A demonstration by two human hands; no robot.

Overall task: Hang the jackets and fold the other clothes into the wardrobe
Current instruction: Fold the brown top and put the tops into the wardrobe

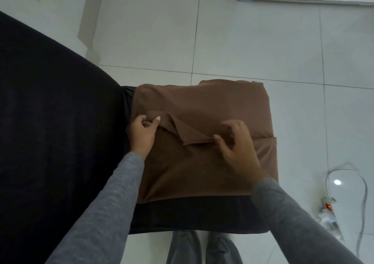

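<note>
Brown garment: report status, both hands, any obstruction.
Left hand pinching flap, right hand pinching same flap. Brown garment part-folded, flat on black surface. Power strip on floor, apart.

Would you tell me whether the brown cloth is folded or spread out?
Folded: the brown cloth lies as a layered rectangle, while the left hand and right hand pinch a loose flap.
</note>
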